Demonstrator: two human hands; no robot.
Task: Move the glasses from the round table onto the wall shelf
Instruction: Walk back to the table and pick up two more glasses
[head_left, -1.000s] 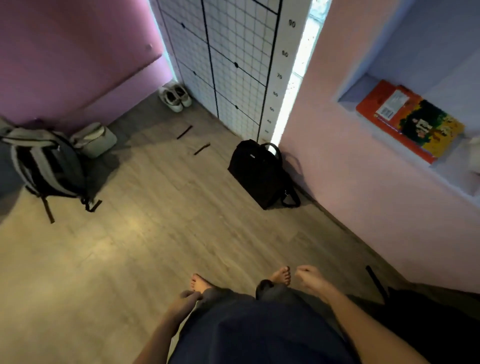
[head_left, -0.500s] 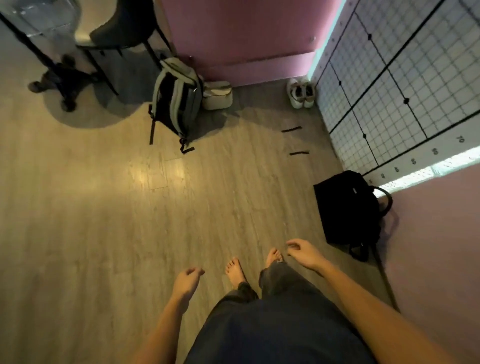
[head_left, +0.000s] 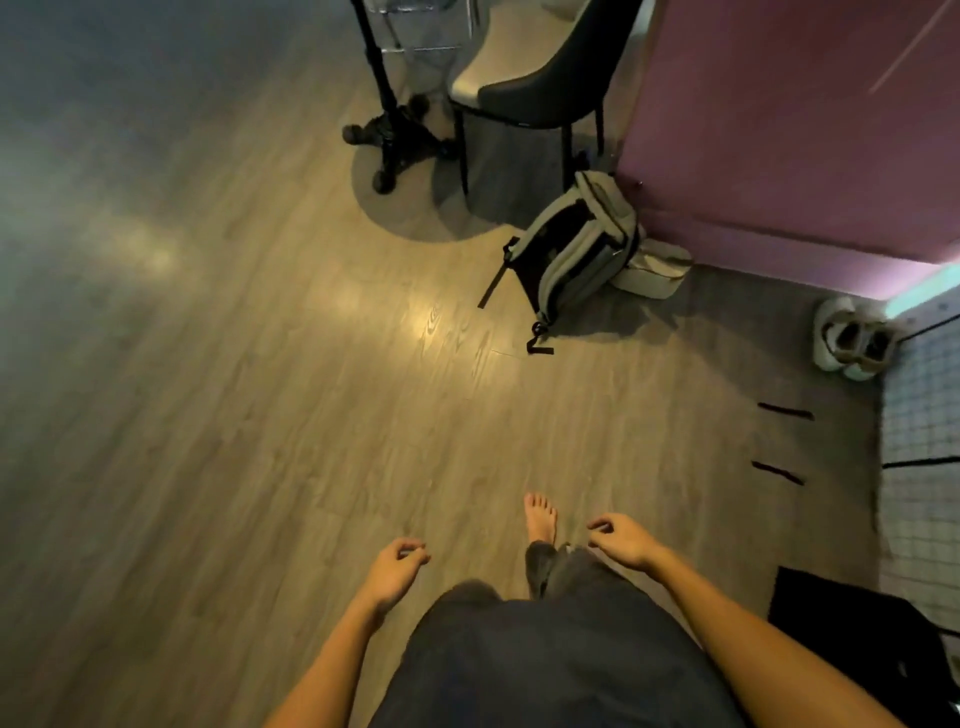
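Glasses, round table out of frame; hands (head_left: 395, 569) empty.

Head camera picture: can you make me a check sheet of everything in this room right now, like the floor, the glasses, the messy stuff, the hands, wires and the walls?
Surface: wood-look floor, bare in the middle, with a light glare.
Job's things: no glasses seen; only the black table base and a clear edge at the top show; wall shelf not in view.
Clutter: grey backpack leaning by a pale pouch; white shoes; two black strips; black bag; chair.
Grippers: left hand and right hand both empty, fingers loosely curled.
Cables: nothing seen.
Surroundings: pink wall; white grid panel at right.
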